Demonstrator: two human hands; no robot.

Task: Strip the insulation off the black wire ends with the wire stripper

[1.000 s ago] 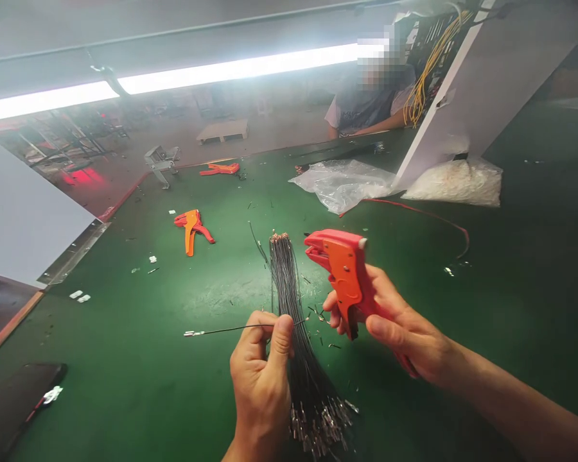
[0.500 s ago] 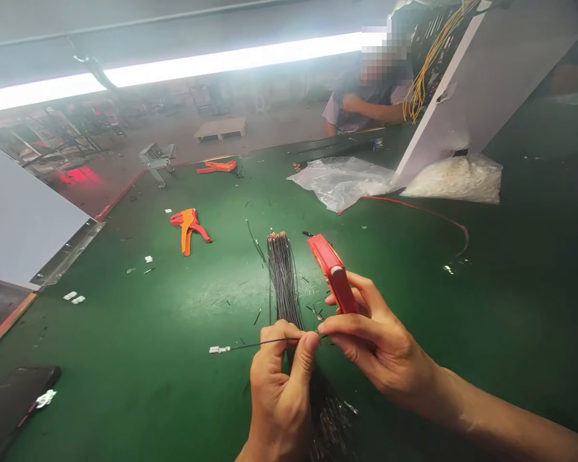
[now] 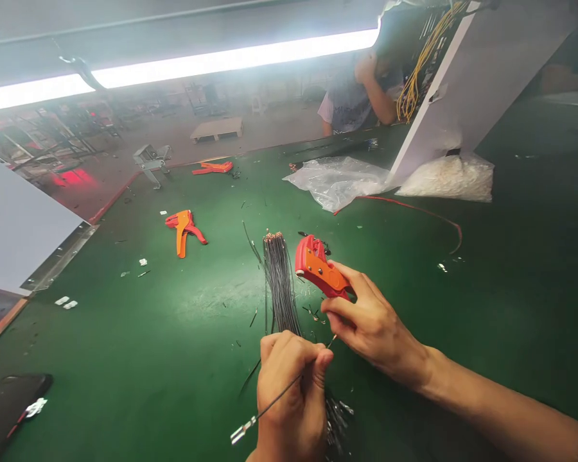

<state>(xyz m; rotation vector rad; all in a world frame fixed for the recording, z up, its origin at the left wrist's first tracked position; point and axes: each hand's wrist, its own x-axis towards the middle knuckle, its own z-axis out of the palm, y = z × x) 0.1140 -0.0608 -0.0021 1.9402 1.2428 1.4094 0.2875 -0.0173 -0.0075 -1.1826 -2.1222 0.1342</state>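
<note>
Between the thumb and fingers of my left hand (image 3: pixel 293 391) is a thin black wire (image 3: pixel 282 393). A silvery terminal (image 3: pixel 243 432) hangs from its lower left end, and a short coppery tip shows at the other end. My right hand (image 3: pixel 376 321) is closed on a red and orange wire stripper (image 3: pixel 322 268), its head pointing up and left. The wire tip lies just below my right fingers. Under my left hand runs a bundle of black wires (image 3: pixel 280 282) with copper ends at the top; silvery terminals show at its lower end.
Another orange stripper (image 3: pixel 185 232) lies left of the bundle, and one (image 3: pixel 213 167) farther back. A clear plastic bag (image 3: pixel 334 183) and a filled bag (image 3: pixel 450 179) sit by an upright white panel (image 3: pixel 481 77). A person (image 3: pixel 349 96) is beyond the table.
The stripper has turned in my right hand, so its orange side now shows. My hands have moved slightly apart at the wire's tip, and the terminal end has swung downward.
</note>
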